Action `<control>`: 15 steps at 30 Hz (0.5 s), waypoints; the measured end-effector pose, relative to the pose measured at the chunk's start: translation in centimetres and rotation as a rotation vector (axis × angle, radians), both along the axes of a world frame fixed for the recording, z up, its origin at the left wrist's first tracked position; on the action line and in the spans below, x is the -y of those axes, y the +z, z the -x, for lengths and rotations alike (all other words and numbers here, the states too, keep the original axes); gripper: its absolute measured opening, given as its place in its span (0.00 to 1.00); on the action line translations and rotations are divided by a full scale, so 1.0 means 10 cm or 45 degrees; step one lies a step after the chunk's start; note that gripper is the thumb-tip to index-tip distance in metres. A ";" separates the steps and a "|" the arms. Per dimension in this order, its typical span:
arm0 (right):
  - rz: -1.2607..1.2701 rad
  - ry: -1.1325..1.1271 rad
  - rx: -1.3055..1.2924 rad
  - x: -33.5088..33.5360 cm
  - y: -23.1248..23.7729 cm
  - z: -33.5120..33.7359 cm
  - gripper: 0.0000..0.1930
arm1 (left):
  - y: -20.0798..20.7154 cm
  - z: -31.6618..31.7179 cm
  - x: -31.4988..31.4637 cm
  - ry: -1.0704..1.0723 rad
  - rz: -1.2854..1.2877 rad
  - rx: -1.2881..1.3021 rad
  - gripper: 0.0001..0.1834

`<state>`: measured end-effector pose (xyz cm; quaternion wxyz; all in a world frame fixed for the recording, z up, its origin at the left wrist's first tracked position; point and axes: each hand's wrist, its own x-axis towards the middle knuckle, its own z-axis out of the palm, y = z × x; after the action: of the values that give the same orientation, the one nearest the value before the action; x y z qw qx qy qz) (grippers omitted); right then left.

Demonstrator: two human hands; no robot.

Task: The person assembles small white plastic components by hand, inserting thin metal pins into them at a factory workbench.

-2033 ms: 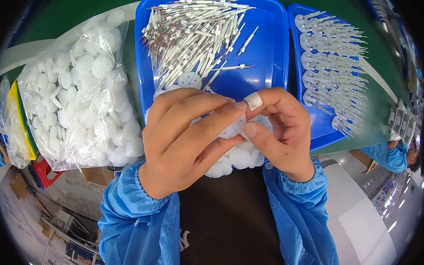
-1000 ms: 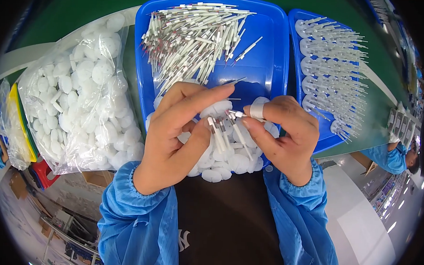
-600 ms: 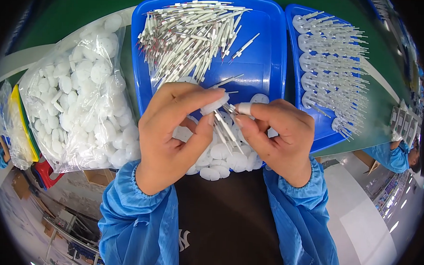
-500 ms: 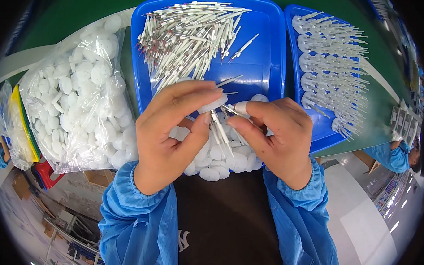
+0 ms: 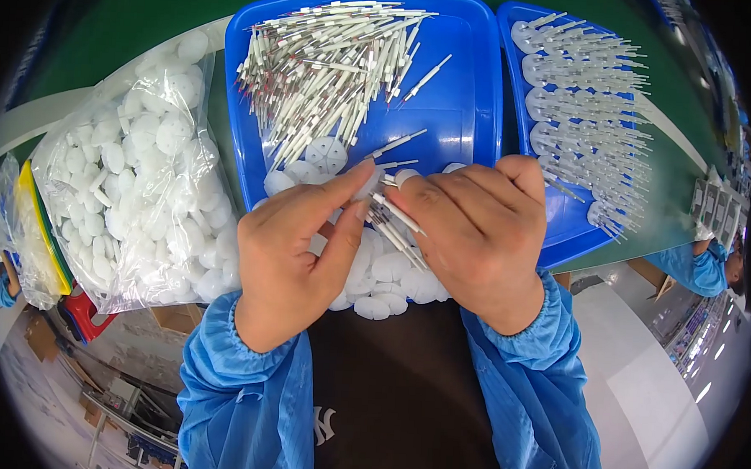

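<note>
Between its thumb and fingertips, my left hand (image 5: 295, 256) pinches a translucent white plastic disc (image 5: 366, 185), turned nearly edge-on. Several thin white rods (image 5: 399, 235) with metal parts stick out of the disc toward me. My right hand (image 5: 489, 235) is closed up against the disc's right side, a white cover on one fingertip (image 5: 406, 177). It grips a thin rod close to the disc; its thumb is hidden behind the curled fingers. Below both hands lies a heap of loose white discs (image 5: 390, 277).
A blue tray (image 5: 470, 88) holds a pile of thin white rods (image 5: 323, 81) and more discs. To the right, another blue tray (image 5: 577, 222) carries rows of discs fitted with rods (image 5: 587, 97). A clear bag of white discs (image 5: 126, 182) lies left. A co-worker's blue sleeve (image 5: 688, 269) shows far right.
My right hand has turned over and moved a little left, so its knuckles now face up and its thumb is hidden. The disc has tilted more edge-on, its rods swinging to the right.
</note>
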<state>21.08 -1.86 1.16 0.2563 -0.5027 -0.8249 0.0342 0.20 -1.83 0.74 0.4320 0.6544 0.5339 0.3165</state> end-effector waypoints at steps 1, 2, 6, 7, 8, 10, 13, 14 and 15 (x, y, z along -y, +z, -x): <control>-0.007 0.039 -0.013 -0.01 0.01 0.01 0.08 | 0.00 0.01 0.01 0.001 -0.001 0.001 0.18; -0.008 0.040 -0.012 0.00 0.00 0.01 0.08 | -0.01 0.04 0.01 -0.006 0.029 0.030 0.18; -0.051 -0.045 -0.077 0.07 -0.02 -0.03 0.12 | -0.02 -0.02 -0.05 0.129 0.275 0.607 0.21; -0.054 -0.091 -0.095 0.08 -0.02 -0.06 0.13 | -0.04 0.00 -0.04 0.134 0.271 0.608 0.21; -0.028 -0.042 -0.137 0.07 -0.01 -0.10 0.14 | -0.08 0.03 -0.03 0.043 0.285 0.594 0.23; 0.061 0.010 -0.263 -0.03 -0.01 -0.22 0.13 | -0.10 0.08 -0.04 -0.062 0.131 0.475 0.28; 0.271 0.036 -0.436 -0.04 0.01 -0.37 0.16 | -0.03 0.08 -0.08 -0.073 -0.045 0.262 0.31; 0.449 -0.003 -0.712 -0.02 0.00 -0.35 0.18 | -0.02 0.06 -0.09 -0.075 -0.044 0.262 0.31; 0.626 -0.044 -0.989 0.00 -0.01 -0.32 0.20 | 0.00 0.03 -0.10 -0.083 -0.200 0.178 0.31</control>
<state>24.29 -1.86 1.08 0.4202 -0.5121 -0.6267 0.4105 -0.10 -0.78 0.69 0.4254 0.6796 0.4545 0.3881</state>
